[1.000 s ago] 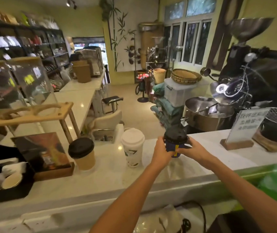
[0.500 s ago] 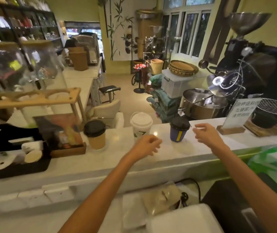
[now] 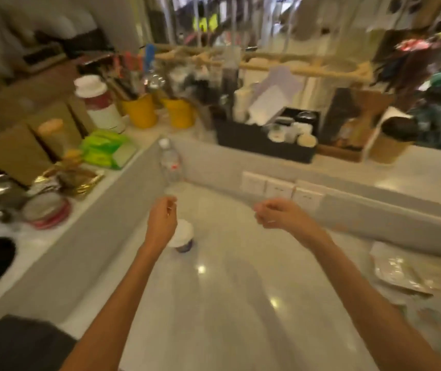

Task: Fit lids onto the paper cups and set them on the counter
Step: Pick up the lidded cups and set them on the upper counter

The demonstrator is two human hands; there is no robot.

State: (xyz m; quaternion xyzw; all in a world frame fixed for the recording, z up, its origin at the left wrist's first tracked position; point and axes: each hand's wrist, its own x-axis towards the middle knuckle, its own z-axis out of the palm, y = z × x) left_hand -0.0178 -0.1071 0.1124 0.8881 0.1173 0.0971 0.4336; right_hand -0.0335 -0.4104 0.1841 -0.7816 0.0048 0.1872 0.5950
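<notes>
The view is blurred by motion. A small cup (image 3: 184, 238) with a white top and a bluish base stands on the lower white worktop (image 3: 240, 303). My left hand (image 3: 161, 222) hovers just over its left side, fingers loosely curled and holding nothing. My right hand (image 3: 278, 215) hangs to the right of the cup, also loosely curled and holding nothing. On the raised counter (image 3: 414, 172) at the far right stands a brown paper cup with a black lid (image 3: 394, 140). A black tray (image 3: 262, 143) with white lids and small cups sits on that counter.
A clear water bottle (image 3: 170, 162) stands in the corner behind the cup. Wall sockets (image 3: 280, 190) line the counter's front. Yellow pots (image 3: 157, 112), a white jar (image 3: 97, 103), brown bags and green packs crowd the left ledge. A foil packet (image 3: 401, 274) lies at right.
My view has swung left and down to the lower worktop. Both hands let go of the dark-lidded blue cup on the counter and dropped down near a small white-topped cup.
</notes>
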